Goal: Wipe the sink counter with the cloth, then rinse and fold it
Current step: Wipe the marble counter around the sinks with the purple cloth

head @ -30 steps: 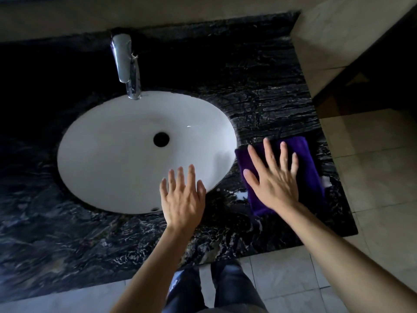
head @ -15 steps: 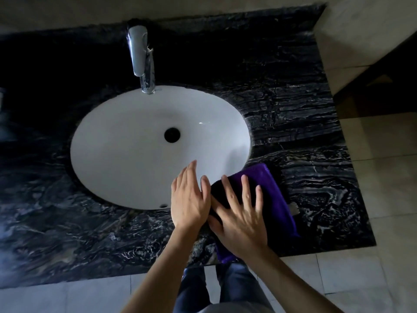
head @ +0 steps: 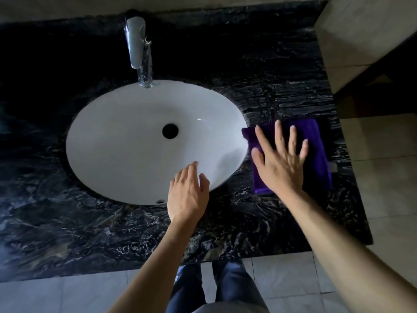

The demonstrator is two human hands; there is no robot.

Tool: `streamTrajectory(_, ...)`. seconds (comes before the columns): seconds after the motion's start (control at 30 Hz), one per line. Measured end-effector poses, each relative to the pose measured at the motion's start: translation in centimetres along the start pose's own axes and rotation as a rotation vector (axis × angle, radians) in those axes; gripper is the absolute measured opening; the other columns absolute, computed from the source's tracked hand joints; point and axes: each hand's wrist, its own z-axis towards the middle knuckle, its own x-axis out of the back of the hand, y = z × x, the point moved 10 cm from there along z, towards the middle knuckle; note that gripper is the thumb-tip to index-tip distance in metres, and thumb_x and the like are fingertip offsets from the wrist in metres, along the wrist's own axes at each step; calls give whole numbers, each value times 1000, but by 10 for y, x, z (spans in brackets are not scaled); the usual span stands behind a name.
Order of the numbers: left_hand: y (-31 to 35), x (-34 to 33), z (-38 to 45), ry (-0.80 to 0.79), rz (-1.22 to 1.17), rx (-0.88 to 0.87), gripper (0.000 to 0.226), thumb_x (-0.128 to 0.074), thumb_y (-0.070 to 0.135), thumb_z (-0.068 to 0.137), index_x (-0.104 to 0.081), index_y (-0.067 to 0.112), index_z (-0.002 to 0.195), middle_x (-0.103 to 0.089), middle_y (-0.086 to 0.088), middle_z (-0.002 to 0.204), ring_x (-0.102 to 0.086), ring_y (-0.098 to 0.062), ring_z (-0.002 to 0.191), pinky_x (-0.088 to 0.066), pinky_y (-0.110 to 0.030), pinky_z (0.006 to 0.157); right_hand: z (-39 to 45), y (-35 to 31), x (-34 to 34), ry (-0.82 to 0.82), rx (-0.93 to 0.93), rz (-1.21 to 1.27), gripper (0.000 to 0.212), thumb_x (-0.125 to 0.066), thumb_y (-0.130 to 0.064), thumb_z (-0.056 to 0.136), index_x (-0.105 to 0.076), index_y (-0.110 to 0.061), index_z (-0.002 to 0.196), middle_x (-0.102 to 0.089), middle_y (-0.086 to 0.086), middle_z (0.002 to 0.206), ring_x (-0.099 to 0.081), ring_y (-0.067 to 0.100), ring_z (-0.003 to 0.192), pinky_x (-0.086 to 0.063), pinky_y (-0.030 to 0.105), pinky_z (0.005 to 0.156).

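The black marble counter [head: 90, 222] fills most of the view, with the white oval basin [head: 135, 143] set into it and the chrome tap [head: 137, 46] at the rear showing no running water. The purple cloth [head: 316, 141] lies folded flat on the counter just right of the basin rim. The right hand [head: 279, 163] presses down on it, fingers spread wide and slightly blurred, consistent with a wiping stroke. The left hand [head: 187, 195] rests open at the basin's front edge, fingers together, grasping nothing. Assessment: the wiping stage is under way on the right side; how much of the counter is wiped cannot be told. Rinsing and final folding remain outstanding.
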Motion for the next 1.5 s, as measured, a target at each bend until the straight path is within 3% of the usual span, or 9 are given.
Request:
streamTrajectory(0.2, -14, 4, -8, 57, 61, 40, 24, -46, 19, 90, -67, 10, 97, -72, -10, 97, -64, -36, 92, -53, -43, 69, -153, -95, -12, -1, 226, 90, 59, -45, -57, 98, -35, -42, 154, -21, 7, 168, -20, 42, 153, -19, 69, 116)
streamTrajectory(0.33, -19, 6, -20, 47, 204, -8, 30, -40, 31, 94, -61, 16, 78, -69, -3, 79, -63, -33, 79, -47, -41, 71, -147, -88, -14, -29, 317, 94, 60, -47, -61, 95, -34, -47, 152, -25, 1, 167, -26, 37, 152, -21, 67, 117)
streamTrajectory(0.63, -12, 2, -19, 3, 193, -64, 32, -43, 39, 99, -67, 18, 91, -73, 0, 89, -66, -25, 89, -50, -35, 65, 32, -23, -2, -5, 83, 29, 61, -41, -55, 96, -25, -46, 155, -11, 4, 170, -8, 39, 155, -12, 69, 119)
streamTrajectory(0.8, -12, 6, -20, 18, 171, -57, 39, -37, 42, 99, -66, 17, 98, -73, -4, 90, -66, -27, 88, -50, -36, 63, -73, -55, -2, 66, 44, 77, 55, -43, -53, 97, -41, -40, 151, -22, 7, 168, -19, 42, 153, -14, 67, 118)
streamTrajectory(0.97, -25, 16, -21, 91, -82, 57, 29, -40, 31, 103, -60, 17, 118, -73, -13, 105, -66, -36, 96, -51, -42, 71, -189, -92, -20, 25, 175, 86, 61, -49, -57, 96, -34, -43, 154, -23, 6, 167, -25, 40, 152, -22, 69, 116)
streamTrajectory(1.1, -23, 12, -23, 56, -45, -86, 22, -53, 20, 97, -64, 13, 114, -74, -11, 96, -67, -37, 90, -53, -41, 66, -152, -63, -12, 42, 110, 61, 60, -48, -57, 95, -31, -51, 152, -24, 1, 167, -26, 35, 153, -20, 63, 118)
streamTrajectory(1.3, -64, 35, -34, 66, 229, -248, 37, -41, 35, 96, -67, 16, 80, -69, -4, 74, -64, -34, 74, -45, -42, 78, -55, 1, -5, 46, -209, 3, 59, -29, -60, 96, -22, -51, 154, -21, 1, 169, -18, 36, 154, -17, 65, 118)
streamTrajectory(1.37, -72, 32, -35, 14, 206, -264, 41, -36, 36, 98, -64, 17, 73, -68, -4, 70, -64, -34, 71, -45, -42, 77, -63, -12, -5, 63, -256, 6, 61, -29, -58, 96, -25, -45, 156, -21, 4, 168, -19, 39, 153, -18, 68, 117)
streamTrajectory(1.5, -58, 32, -32, -12, 147, -274, 39, -32, 40, 100, -65, 20, 91, -72, -4, 78, -66, -31, 79, -47, -40, 75, -135, -96, -11, 101, -208, 29, 59, -38, -54, 97, -34, -39, 154, -26, 7, 167, -22, 42, 152, -17, 67, 117)
